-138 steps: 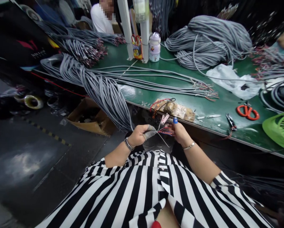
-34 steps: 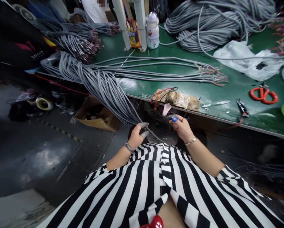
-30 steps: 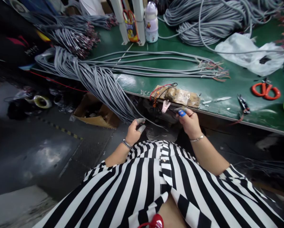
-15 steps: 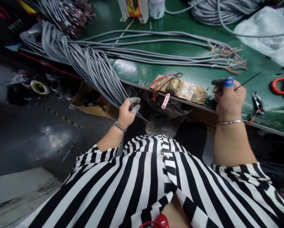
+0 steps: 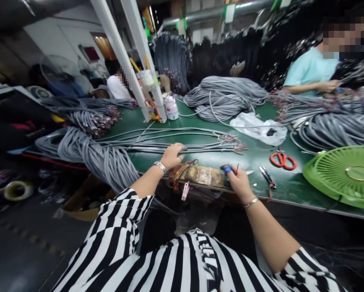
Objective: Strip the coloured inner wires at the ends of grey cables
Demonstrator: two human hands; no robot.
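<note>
My left hand (image 5: 171,157) reaches over the front of the bench beside several grey cables (image 5: 197,149), whose stripped ends fan out to the right. Its fingers look stretched out and apart, with nothing visible in them. My right hand (image 5: 239,182) is closed around a thin dark rod (image 5: 237,168), which pokes up between the fingers. A blue band (image 5: 227,169) wraps one finger. Between the hands, a brown taped block (image 5: 204,175) lies along the bench edge, with red and black leads at its left end. A pink tag (image 5: 185,191) hangs below it.
A thick grey cable bundle (image 5: 99,162) droops over the front edge at left. Red-handled scissors (image 5: 283,161), small cutters (image 5: 267,177), a plastic bag (image 5: 259,127) and a green fan (image 5: 346,174) lie at right. A co-worker (image 5: 309,71) handles wires at the far right.
My left hand has come up from below the bench edge, away from the hanging bundle's end, to above the bench. My view has tilted up. The right hand still holds the rod.
</note>
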